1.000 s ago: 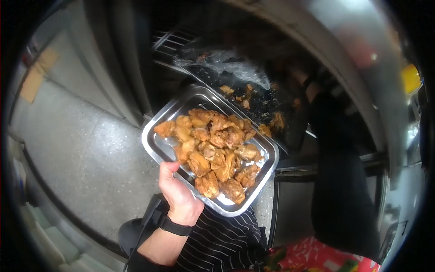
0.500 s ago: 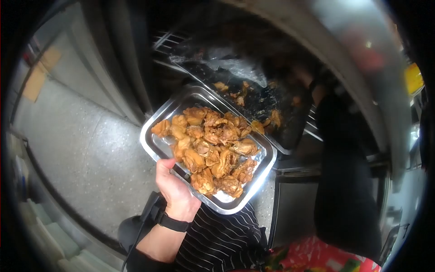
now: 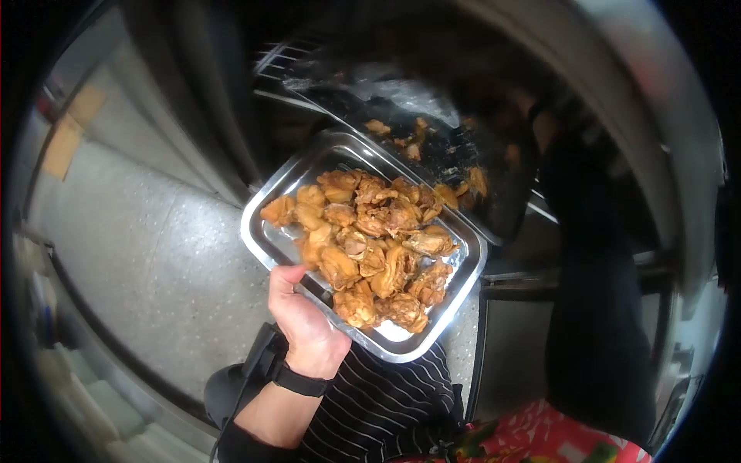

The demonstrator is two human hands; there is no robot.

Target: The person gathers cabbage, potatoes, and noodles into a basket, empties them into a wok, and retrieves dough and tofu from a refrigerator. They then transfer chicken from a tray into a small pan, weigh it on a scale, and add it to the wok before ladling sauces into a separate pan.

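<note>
My left hand [image 3: 305,320] grips the near left rim of a shallow stainless steel tray [image 3: 397,356], its thumb on top of the edge. Browned, cooked chicken pieces [image 3: 370,239] are heaped in the tray. Beyond it, a dark tray [image 3: 455,158] with a few chicken scraps sits inside the shadowed cabinet, partly under clear plastic film [image 3: 409,96]. My right arm reaches into the cabinet, and my right hand [image 3: 532,112] is a dim shape beside the dark tray. Its fingers are lost in the shadow.
A wire rack [image 3: 282,60] shows inside the cabinet. The cabinet's door [image 3: 177,100] stands at the left, and its curved frame arches over the right. Speckled grey floor [image 3: 170,247] lies to the left. Cardboard [image 3: 62,147] lies at the far left.
The steel tray and my left hand have shifted slightly right in view, with the chicken still in the tray. The grip looks the same. My right arm remains inside the cabinet.
</note>
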